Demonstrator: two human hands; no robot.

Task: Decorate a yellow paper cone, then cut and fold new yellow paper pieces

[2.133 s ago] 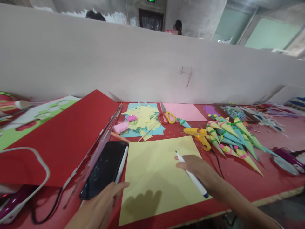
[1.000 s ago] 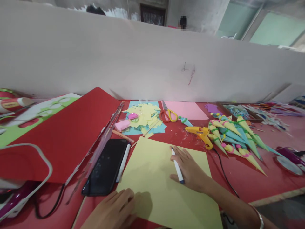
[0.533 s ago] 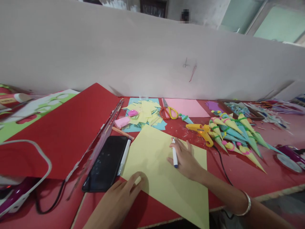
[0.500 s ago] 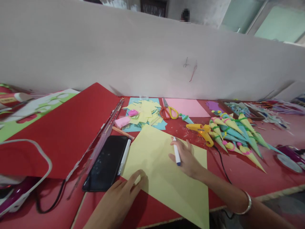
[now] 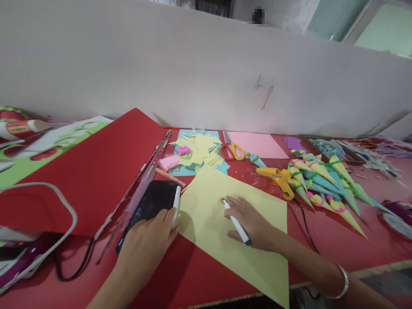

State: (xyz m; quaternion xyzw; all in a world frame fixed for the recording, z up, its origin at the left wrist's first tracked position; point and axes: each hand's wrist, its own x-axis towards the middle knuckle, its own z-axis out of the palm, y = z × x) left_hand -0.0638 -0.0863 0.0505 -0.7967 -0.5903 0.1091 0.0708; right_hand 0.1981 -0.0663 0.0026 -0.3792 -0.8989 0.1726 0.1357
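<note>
Right grip [image 5: 252, 221] clamps marker [image 5: 237, 224] near glue gun [image 5: 277, 175]; left grip [image 5: 146, 240], closure unclear, overlaps phone [image 5: 156, 195].

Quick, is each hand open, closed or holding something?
Right hand: holding a blue-ended white marker.
Left hand: partly over the phone, at another white marker; grip cannot be told.

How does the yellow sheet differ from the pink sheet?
The yellow sheet is nearer, under the right hand; the pink sheet lies back by the wall. The yellow sheet has one corner past the table's edge; the pink sheet is wholly on it. Both lie flat.
</note>
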